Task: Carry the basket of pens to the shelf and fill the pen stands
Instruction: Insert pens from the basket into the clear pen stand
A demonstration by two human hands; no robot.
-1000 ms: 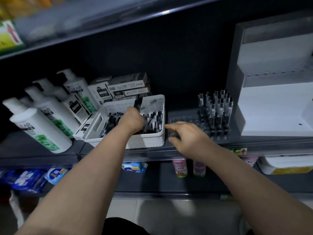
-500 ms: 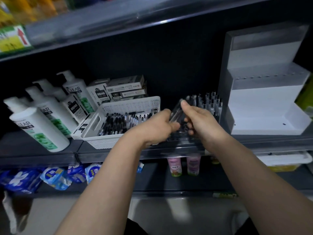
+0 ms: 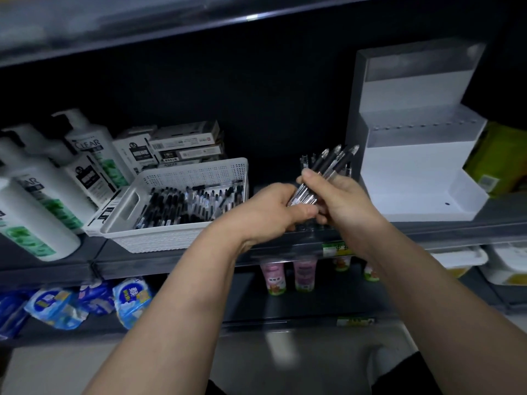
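A person stands at a dark shop shelf [image 3: 171, 265], both hands raised over its front edge around a bundle of pens [image 3: 328, 169]; the bundle's long axis slants from lower left to upper right, its clear tips up near the white tiered display [image 3: 413, 172] and its lower ends buried in the left palm; the left hand [image 3: 271, 213] has its fingers curled round the bottom of the bundle, while the right hand [image 3: 346, 202] pinches the barrels between thumb and curled fingers partway up; just left of the hands, the white perforated basket [image 3: 159, 240] sits on the shelf, with loose pens [image 3: 188, 203] lying flat in it, most aligned front-left to back-right; behind the hands a few upright pens [image 3: 305, 161] show, and the clear pen stand [image 3: 312, 228] is mostly hidden beneath the wrists; shampoo bottles [image 3: 37, 201] and stacked cartons [image 3: 185, 145] fill the shelf's left end; pink cups [image 3: 288, 276] and blue packets [image 3: 85, 300] line the shelf below.
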